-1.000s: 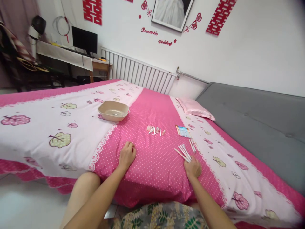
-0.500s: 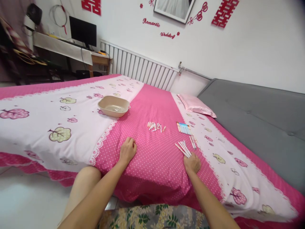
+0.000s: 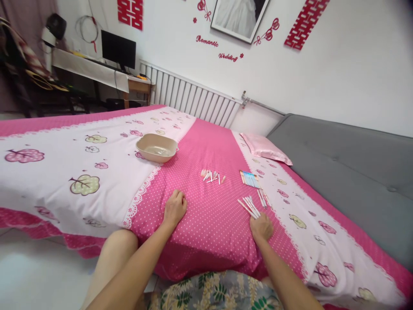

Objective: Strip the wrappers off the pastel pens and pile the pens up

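Note:
My right hand (image 3: 262, 227) is closed around a fanned bunch of slim white pens (image 3: 250, 207), resting low over the pink dotted bedspread. Just beyond it lie a few more pale pens (image 3: 262, 198), and past those a neat row of blue pens (image 3: 250, 179) with orange ends. My left hand (image 3: 175, 207) lies on the bedspread with its fingers curled in; whatever they may hold is hidden. Ahead, between the two hands, is a small loose pile of short orange, pink and white pieces (image 3: 212, 176), too small to name for sure.
A beige plastic basin (image 3: 156, 148) stands on the bed (image 3: 206, 142) at the left, beyond my left hand. A pink pillow (image 3: 266, 148) lies at the right, beside a grey padded headboard (image 3: 342, 172). Farther back are a railing (image 3: 190, 90) and a desk with a monitor (image 3: 118, 49).
The camera view has tilted slightly up, so everything sits a bit lower in the picture. Both hands stay nearly in place; the right still holds the bunch of pens.

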A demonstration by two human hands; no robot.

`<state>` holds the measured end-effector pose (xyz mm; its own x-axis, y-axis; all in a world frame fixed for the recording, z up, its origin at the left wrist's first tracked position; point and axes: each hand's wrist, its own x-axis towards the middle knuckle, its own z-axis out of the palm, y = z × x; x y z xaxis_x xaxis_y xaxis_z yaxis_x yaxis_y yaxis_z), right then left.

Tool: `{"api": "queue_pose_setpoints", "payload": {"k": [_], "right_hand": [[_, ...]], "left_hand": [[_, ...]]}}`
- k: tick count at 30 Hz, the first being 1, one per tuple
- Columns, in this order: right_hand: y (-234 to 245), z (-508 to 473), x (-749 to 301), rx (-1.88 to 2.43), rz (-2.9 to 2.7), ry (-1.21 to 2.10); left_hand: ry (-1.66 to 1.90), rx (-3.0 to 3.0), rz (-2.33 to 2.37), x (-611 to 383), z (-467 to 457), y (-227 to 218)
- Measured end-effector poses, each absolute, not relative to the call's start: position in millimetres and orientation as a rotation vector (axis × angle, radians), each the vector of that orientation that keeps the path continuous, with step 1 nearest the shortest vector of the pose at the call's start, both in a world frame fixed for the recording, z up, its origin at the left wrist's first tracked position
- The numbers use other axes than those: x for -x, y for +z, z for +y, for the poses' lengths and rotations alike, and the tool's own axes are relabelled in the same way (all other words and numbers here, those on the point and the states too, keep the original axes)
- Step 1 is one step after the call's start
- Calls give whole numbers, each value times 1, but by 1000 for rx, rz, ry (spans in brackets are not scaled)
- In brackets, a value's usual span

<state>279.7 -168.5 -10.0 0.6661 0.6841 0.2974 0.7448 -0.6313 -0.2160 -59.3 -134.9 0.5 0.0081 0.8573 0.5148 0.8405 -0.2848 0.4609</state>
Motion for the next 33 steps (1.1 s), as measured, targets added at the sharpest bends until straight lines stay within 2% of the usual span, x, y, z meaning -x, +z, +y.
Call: {"api": "queue_pose_setpoints", "payload": {"k": [33], "right_hand": [[-12,-164,-279,2636,-1176,-225]], "left_hand": [[1183,-2170,1849,57,-135,-2]]}}
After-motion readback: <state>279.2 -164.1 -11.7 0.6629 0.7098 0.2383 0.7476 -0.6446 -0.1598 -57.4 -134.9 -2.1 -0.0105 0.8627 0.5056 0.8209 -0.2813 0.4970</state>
